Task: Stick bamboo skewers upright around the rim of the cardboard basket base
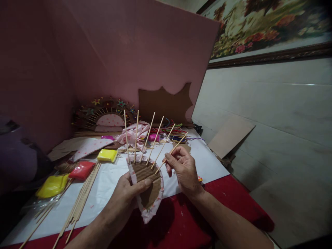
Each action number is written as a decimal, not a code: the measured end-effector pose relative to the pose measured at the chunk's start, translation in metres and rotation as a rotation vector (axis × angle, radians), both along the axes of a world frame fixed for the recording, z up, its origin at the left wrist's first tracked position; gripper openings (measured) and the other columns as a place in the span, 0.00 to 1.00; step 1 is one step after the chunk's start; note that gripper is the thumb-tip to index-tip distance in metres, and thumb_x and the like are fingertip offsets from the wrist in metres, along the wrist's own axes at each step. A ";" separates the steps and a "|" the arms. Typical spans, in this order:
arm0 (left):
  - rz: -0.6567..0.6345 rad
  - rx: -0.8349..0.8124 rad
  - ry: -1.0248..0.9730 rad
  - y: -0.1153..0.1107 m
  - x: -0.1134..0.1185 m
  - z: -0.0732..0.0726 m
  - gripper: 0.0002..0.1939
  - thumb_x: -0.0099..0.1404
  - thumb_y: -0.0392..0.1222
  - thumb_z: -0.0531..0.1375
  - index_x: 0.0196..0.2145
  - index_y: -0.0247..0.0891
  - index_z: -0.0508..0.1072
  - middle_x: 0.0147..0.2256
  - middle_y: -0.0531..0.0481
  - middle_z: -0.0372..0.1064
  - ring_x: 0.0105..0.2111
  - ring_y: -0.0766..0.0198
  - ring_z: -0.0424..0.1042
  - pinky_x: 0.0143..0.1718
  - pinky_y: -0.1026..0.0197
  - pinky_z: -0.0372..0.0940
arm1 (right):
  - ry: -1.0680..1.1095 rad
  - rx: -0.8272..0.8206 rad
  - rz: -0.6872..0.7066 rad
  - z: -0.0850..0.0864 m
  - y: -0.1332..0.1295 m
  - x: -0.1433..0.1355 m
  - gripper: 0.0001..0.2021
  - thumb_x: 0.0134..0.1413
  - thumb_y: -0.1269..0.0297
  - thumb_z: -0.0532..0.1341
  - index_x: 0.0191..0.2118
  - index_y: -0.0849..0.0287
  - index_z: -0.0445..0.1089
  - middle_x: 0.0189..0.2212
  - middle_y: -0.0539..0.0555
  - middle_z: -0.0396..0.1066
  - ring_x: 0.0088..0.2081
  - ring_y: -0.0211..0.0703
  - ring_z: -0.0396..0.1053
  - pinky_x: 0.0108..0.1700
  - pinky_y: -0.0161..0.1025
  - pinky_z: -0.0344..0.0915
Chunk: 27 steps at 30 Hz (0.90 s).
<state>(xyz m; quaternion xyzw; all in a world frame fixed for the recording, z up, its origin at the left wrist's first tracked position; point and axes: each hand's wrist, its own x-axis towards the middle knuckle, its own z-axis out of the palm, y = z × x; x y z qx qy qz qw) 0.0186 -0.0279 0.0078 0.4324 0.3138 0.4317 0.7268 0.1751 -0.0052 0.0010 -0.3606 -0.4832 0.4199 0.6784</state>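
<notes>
A half-round piece of brown cardboard [151, 192], edged with pale pink cloth, is held up over the table. My left hand [131, 190] grips it from the left, thumb on its face. Several thin wooden sticks [136, 136] fan upward from its curved edge. At the right end of the fan, my right hand [181, 166] pinches the last stick [178, 141] between thumb and fingers, above the point where it meets the cardboard.
Yellow [53, 186] and red [81, 170] packets and loose sticks [83, 197] lie at the left. Behind are pink cloth [135, 133], a decorated fan [110, 119] and jagged cardboard [164, 105]. White paper [103, 186] covers part of the red tabletop [233, 197].
</notes>
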 end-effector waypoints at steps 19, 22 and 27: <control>0.000 -0.016 0.011 -0.001 0.001 0.002 0.12 0.54 0.35 0.61 0.38 0.33 0.73 0.32 0.44 0.74 0.30 0.60 0.71 0.32 0.61 0.63 | -0.001 0.012 0.001 -0.001 0.002 0.001 0.09 0.48 0.65 0.61 0.26 0.59 0.58 0.20 0.46 0.66 0.15 0.29 0.58 0.15 0.27 0.55; -0.004 -0.007 0.009 -0.001 0.001 0.002 0.14 0.54 0.34 0.60 0.40 0.34 0.72 0.33 0.44 0.74 0.30 0.59 0.71 0.33 0.60 0.63 | -0.009 0.015 -0.002 -0.002 0.002 0.001 0.09 0.49 0.66 0.61 0.26 0.59 0.58 0.20 0.46 0.66 0.15 0.29 0.58 0.14 0.27 0.55; 0.010 -0.004 -0.002 -0.001 0.001 0.002 0.14 0.54 0.34 0.60 0.40 0.33 0.72 0.33 0.43 0.74 0.29 0.59 0.71 0.33 0.60 0.63 | -0.016 0.016 -0.002 -0.003 0.003 0.002 0.09 0.49 0.66 0.61 0.26 0.59 0.58 0.19 0.46 0.66 0.15 0.29 0.58 0.14 0.27 0.55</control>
